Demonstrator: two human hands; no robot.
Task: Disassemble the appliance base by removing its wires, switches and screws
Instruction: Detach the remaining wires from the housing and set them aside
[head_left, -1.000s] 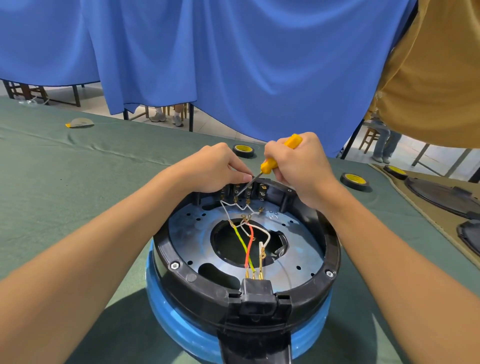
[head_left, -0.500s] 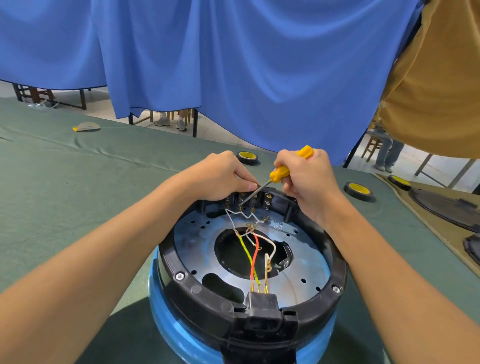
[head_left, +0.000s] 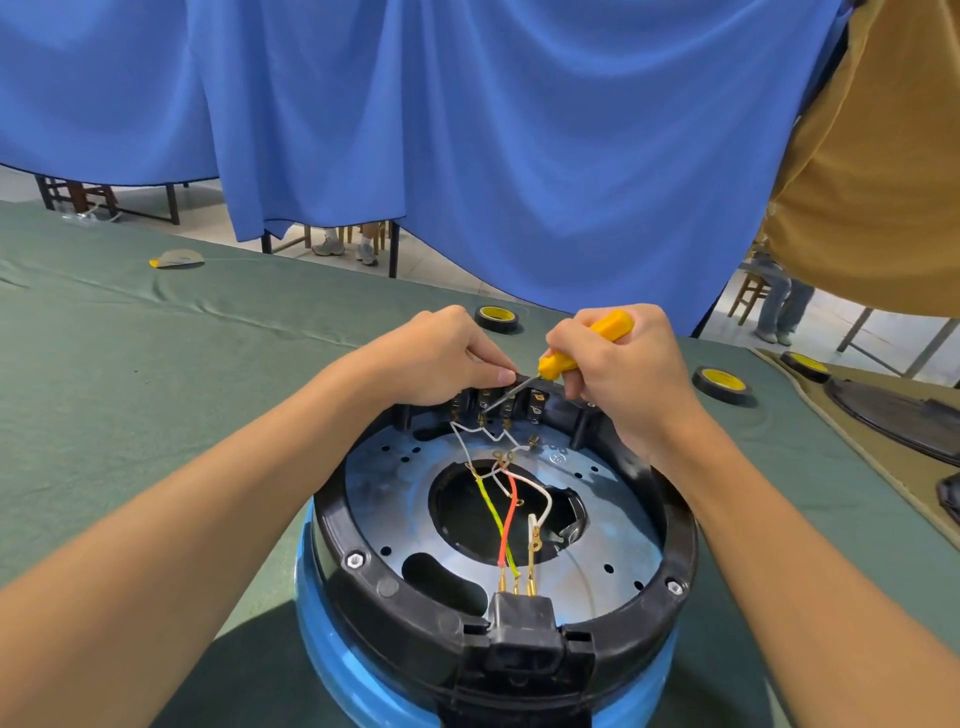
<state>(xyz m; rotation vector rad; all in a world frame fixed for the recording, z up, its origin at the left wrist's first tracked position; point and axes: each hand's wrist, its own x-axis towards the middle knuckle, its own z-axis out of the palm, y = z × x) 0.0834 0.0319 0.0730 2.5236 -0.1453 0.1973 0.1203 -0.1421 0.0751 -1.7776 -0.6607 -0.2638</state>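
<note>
While the base (head_left: 332, 525) sits at 6 o'clock on the surface (head_left: 156, 389), it looks rigid and steady | wires (head_left: 508, 512) thin, limp, likely fragile: pull by terminals | left grip (head_left: 441, 358) pinches switches (head_left: 511, 402) at base's 12 o'clock | right grip (head_left: 618, 374) holds driver (head_left: 610, 325), tip on a terminal | versus earlier: grips and tip unchanged

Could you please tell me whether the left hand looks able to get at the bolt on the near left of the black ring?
Probably yes: the bolt sits uncovered on top of the ring, though the left hand would first have to let go of the switches.
</note>
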